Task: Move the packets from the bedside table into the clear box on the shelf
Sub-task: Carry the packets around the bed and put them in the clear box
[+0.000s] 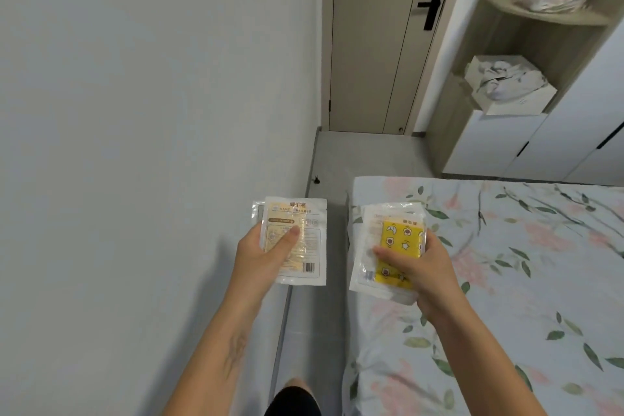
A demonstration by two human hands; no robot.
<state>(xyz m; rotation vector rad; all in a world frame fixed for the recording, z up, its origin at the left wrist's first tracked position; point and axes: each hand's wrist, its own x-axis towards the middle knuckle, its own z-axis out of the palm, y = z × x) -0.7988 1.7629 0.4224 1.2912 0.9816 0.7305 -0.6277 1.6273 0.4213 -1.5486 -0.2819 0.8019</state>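
The left hand [261,255] holds a small stack of flat, glossy plastic packets [297,240], thumb laid across the printed front and the other fingers hidden behind. The top one is a white rectangle with a pale orange panel, fine print and a barcode at its lower corner; the edge of a second packet shows behind it on the far side from the thumb. Just across a narrow gap, the right hand [423,268] grips another bundle, the yellow packets [391,253]: crinkled clear sleeves, the front one carrying a bright yellow square patterned with small stars and moons. Its thumb presses on the yellow face and the fingers curl round the outer edge. Both bundles are held in the air, level with each other, well short of the shelves.

Below the right hand lies a bed [506,280] with a soft cotton sheet printed in pink blossoms and green leaves. Under the left hand runs a strip of smooth grey floor [324,331] along a plain matt wall [135,111]. Far beyond both hands stands a beige panelled door [374,44] with a black lever handle [432,7]. Beyond the right hand, a wood-grain shelf unit [506,44] holds a translucent clear box [510,84] with crumpled white contents; the curved shelf above it carries a blurred purple and cream heap.
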